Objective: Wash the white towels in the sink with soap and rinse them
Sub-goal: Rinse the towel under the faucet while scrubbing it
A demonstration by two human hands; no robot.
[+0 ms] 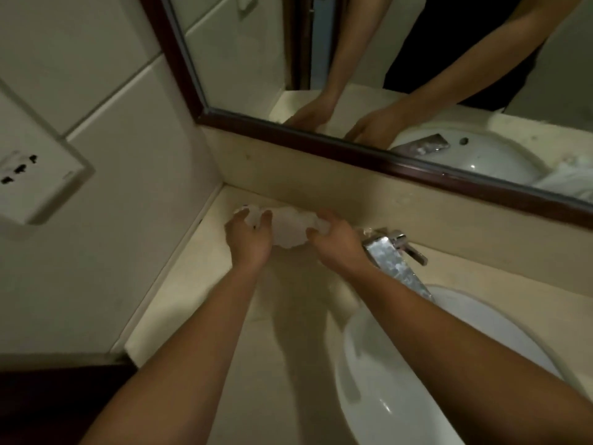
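Seemingly soft and limp, 1 white towel (288, 228) at frame centre is being gripped at both bunched ends by the hands, left (248, 239) and right (337, 240), on the tabletop (282, 316).

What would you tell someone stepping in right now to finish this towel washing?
Left hand: grips the left end of the white towel.
Right hand: grips its right end.
The towel is bunched on the counter at the back corner under the mirror, left of the faucet, not in the sink.
Done: cannot tell whether it has been soaped or rinsed.
Left: probably bring it to the sink and rinse. More white cloth shows only in the mirror's reflection.
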